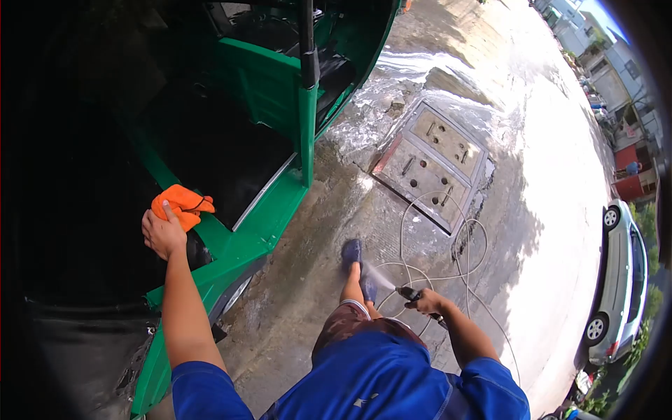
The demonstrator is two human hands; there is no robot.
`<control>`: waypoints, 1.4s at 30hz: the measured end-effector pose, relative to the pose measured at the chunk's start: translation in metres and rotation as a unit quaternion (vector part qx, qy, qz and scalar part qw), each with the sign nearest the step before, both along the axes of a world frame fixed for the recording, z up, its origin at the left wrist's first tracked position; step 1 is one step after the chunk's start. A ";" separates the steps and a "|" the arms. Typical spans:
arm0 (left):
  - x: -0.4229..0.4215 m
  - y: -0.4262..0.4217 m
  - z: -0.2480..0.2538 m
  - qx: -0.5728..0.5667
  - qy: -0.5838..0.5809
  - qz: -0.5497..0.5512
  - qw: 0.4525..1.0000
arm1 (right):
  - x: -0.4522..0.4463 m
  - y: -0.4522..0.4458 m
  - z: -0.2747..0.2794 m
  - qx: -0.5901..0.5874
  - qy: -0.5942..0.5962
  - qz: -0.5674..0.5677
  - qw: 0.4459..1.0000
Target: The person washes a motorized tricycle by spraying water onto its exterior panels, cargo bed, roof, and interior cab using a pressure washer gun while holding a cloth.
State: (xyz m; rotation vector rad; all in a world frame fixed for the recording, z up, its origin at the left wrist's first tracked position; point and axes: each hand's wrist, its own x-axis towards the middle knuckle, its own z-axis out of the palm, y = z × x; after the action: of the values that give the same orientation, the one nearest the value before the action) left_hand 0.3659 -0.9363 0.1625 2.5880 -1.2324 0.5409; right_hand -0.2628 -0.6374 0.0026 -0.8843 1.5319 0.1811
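Note:
My left hand (165,234) is closed on an orange cloth (183,206) and presses it against the green-framed vehicle (241,238) beside me. Dark panels and a dark interior fill much of the vehicle's side. Held low in front of my body, my right hand (428,302) grips a black hose spray nozzle (409,292). A white spray of water (380,278) leaves the nozzle toward my shoes (353,253). The pale hose (483,238) lies in loops on the ground around it.
Concrete drain covers (430,164) in a metal frame lie ahead, with holes and handles. The concrete (343,189) near the vehicle looks wet. A silver car (620,280) stands at the right, and a distant person (633,168) is near red panels.

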 end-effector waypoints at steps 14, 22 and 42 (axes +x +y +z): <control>-0.003 0.002 0.004 0.012 0.000 0.005 1.000 | -0.004 0.002 0.035 -0.346 -0.012 -0.136 0.928; -0.006 0.003 0.007 0.001 0.003 -0.002 1.000 | 0.012 -0.147 0.213 -0.541 0.077 -0.224 0.807; -0.009 0.003 0.008 -0.005 -0.012 0.000 1.000 | -0.062 -0.468 0.331 -0.581 0.055 -0.223 0.781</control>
State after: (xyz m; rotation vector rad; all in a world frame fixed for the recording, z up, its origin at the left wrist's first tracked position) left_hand 0.3572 -0.9330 0.1702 2.5802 -1.2342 0.5786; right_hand -0.3247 -1.1049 0.3337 -1.4005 1.8780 -1.2154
